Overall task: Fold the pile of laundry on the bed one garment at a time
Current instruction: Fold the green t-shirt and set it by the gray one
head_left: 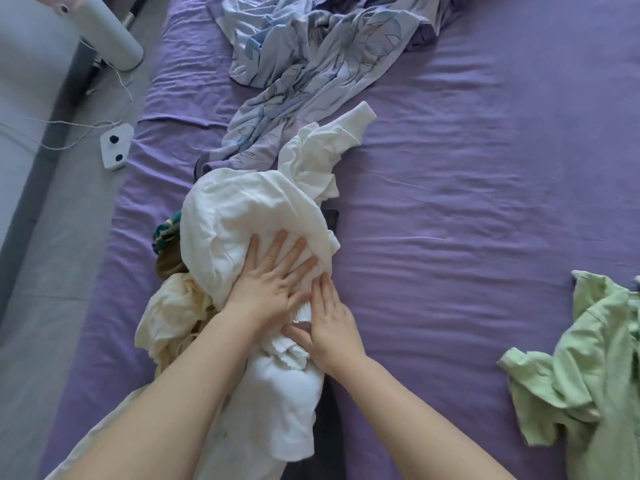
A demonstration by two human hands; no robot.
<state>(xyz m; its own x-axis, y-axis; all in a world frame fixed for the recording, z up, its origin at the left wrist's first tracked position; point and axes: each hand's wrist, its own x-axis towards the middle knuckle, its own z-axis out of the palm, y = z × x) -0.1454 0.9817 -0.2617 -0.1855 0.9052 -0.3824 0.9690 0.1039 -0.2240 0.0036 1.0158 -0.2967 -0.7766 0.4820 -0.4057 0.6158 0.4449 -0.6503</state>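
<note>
Fingers (277, 251) of my left hand (273, 285) spread flat on the white garment (242, 216) atop the pile; my right hand (329, 317) rests straight-fingered beside. I should lift it free onto the bare purple bed (467, 202).

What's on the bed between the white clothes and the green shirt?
Nothing but bare purple sheet lies between the white garment and the green shirt, seen in the head view.

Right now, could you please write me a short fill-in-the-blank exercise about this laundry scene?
1. Both hands rest on the ___ garment.
2. The bed sheet is ___.
3. The green garment lies to the person's ___.
4. The left hand has its fingers ___.

Missing words: white; purple; right; spread
</note>
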